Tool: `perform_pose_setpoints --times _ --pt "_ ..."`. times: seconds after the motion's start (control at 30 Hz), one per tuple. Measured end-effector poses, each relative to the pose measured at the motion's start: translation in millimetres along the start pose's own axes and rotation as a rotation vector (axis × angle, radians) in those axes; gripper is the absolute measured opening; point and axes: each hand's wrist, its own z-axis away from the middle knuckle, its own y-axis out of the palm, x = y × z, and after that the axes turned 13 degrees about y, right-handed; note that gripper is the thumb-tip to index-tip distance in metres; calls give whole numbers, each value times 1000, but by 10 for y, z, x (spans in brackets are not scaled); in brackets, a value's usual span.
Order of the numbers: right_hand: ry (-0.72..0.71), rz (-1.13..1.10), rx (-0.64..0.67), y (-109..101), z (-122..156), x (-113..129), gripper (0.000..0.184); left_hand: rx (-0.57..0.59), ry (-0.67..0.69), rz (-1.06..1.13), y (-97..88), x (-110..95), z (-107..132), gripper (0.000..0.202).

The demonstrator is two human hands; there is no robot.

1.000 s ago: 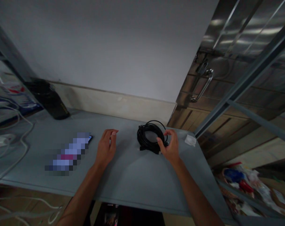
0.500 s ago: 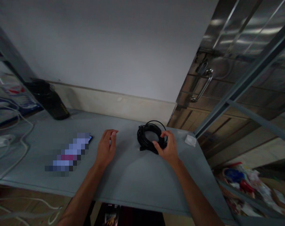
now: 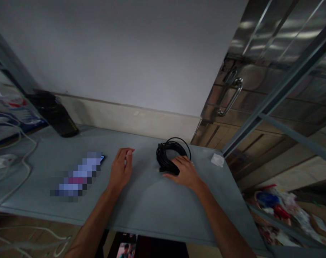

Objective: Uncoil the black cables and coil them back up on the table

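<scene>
A coil of black cable [image 3: 164, 159] lies on the grey tabletop, with one loose loop standing out at its back right. My right hand [image 3: 184, 171] is at the coil's near right side, fingers laid over the cable strands and thumb stretched along the front, so part of the coil sits between them. To the left, my left hand [image 3: 121, 167] hovers by or rests on the tabletop, loosely curled and holding nothing, with a small gap between thumb and fingers. A phone [image 3: 80, 173], its screen pixelated, lies left of that hand.
A black bottle [image 3: 57, 116] stands against the wall at the back left. White cables [image 3: 28, 161] trail over the left side. Crumpled white paper [image 3: 217, 160] lies near the right edge, beside a metal frame post [image 3: 249, 129]. Cluttered items [image 3: 275, 206] sit lower right.
My right hand has turned and shifted left over the coil; its fingers now lie across the strands and its thumb is in front. The left hand and coil have stayed nearly still.
</scene>
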Motion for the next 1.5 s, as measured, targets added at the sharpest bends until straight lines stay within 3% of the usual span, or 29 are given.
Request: perform_pose_setpoints --times 0.17,0.6,0.77,0.93,1.07,1.17,1.3,1.5 --pt "43 55 42 32 -24 -29 33 0 -6 6 6 3 1 40" --pt "65 33 -3 76 -30 1 41 10 -19 15 -3 13 -3 42" --pt "85 -80 8 -20 -19 49 26 2 -27 36 -2 6 -4 41" --pt "151 -25 240 -316 -273 146 30 -4 -36 38 -16 -16 -6 42" --pt "204 37 582 -702 -739 285 17 0 -38 40 -17 -10 -8 41" --pt "219 98 750 -851 -1077 373 17 1 -38 45 -13 7 -7 40" --pt "225 135 817 -825 -1339 412 23 1 -40 46 -11 33 0 41" --pt "231 55 800 -876 -1372 337 21 25 -53 13 -4 57 -5 42"
